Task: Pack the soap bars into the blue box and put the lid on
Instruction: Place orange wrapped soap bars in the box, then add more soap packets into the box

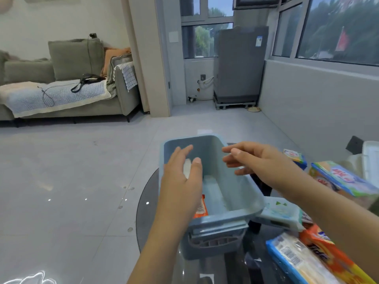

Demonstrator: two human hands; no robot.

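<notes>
The blue box (235, 181) stands open on the dark glass table. An orange-wrapped soap bar (201, 208) leans against its left inner wall. My left hand (182, 181) hovers over the box's left side and holds a small white soap bar (187, 168) between thumb and fingers. Over the box's right rim, my right hand (256, 160) has its fingers loosely spread and holds nothing. More wrapped soap bars lie to the right: a pale green one (281, 210), an orange one (328, 251), a yellow blue-edged one (295, 259), a green and blue one (344, 179).
The round glass table (151, 201) ends just left of the box, with tiled floor beyond. A white lid-like plastic piece (371, 162) sits at the far right edge. A grey sofa (67, 78) and a covered washing machine (240, 64) stand far back.
</notes>
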